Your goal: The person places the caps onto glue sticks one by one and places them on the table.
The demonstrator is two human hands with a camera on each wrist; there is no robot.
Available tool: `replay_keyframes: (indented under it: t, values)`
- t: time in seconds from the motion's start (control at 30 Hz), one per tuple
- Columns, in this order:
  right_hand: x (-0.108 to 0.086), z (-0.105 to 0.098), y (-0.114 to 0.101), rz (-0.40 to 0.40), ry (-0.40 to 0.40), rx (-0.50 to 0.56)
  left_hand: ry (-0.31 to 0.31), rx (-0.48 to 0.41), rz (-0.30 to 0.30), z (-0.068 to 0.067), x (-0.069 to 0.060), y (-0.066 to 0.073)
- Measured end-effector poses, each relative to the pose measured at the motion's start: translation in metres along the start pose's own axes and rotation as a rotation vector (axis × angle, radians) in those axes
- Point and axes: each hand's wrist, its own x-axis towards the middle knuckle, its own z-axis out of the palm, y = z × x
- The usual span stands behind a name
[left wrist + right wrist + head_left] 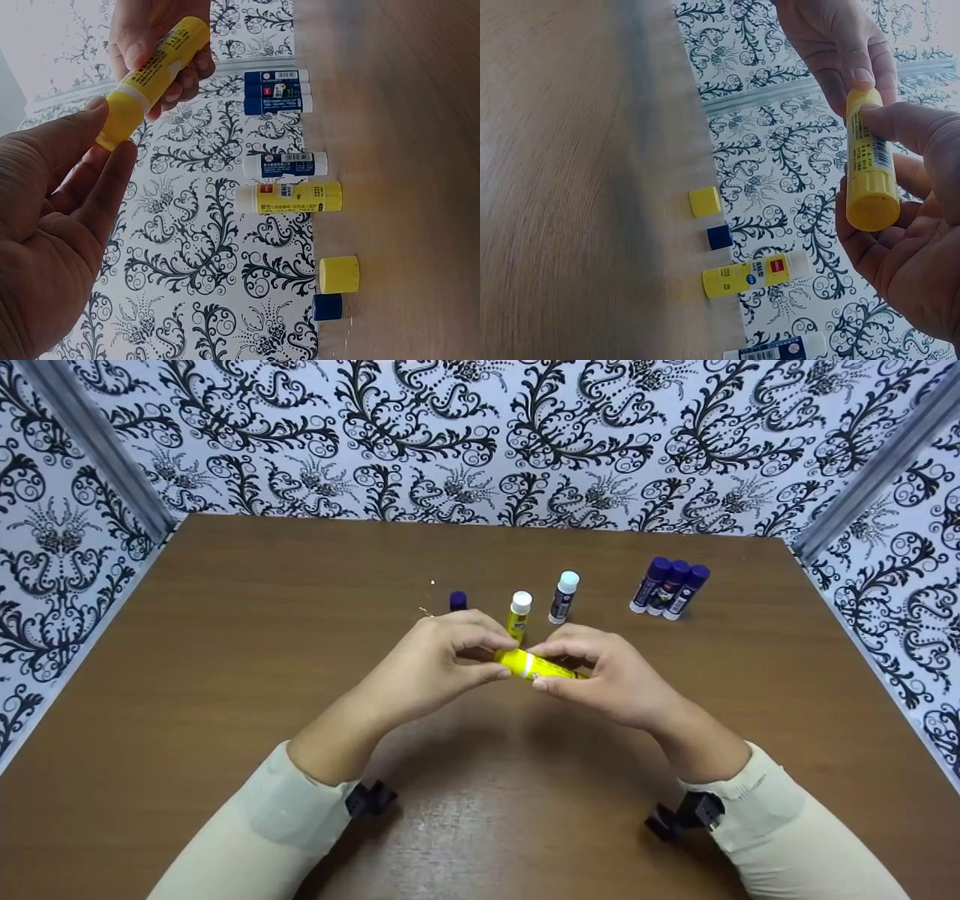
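Three patterned walls (427, 435) rose round one brown bench (225, 682), its near edge cut off. At the frame's centre, the left hand (450, 656) and right hand (615, 679) each had a narrow grip, thumb and fingers closed on opposite ends of one yellow glue stick (553, 669). Beyond stood one white-topped yellow stick (517, 622), its foot hidden in the head view; one white-topped navy stick (562, 604), cropped in the right wrist view; and, upper right, three navy sticks (670, 587), seen only by the head and left wrist cameras. One yellow cap (340, 274) showed only in the wrist views; one navy cap (458, 601) was partly covered in the head view.
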Motion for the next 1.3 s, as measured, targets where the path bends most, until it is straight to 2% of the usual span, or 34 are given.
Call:
replay_keyframes:
  t: [0.3,0.47,0.77,1.03,1.3]
  values:
    - [-0.001,-0.001,-0.002,-0.024,0.003,-0.035,0.007,0.003,0.012,0.003,0.000,-0.001]
    - [-0.002,0.001,-0.001,-0.034,0.006,-0.045,0.024,0.034,0.025,0.008,-0.002,-0.003]
    - [-0.005,0.003,0.003,-0.024,-0.003,-0.026,0.044,0.056,0.046,0.015,-0.004,-0.008]
    - [-0.003,0.000,0.001,-0.018,-0.008,-0.018,0.046,0.047,0.039,0.016,0.000,-0.006]
    - [-0.002,-0.003,0.001,-0.009,-0.018,-0.019,0.044,0.049,0.057,0.015,0.002,-0.006]
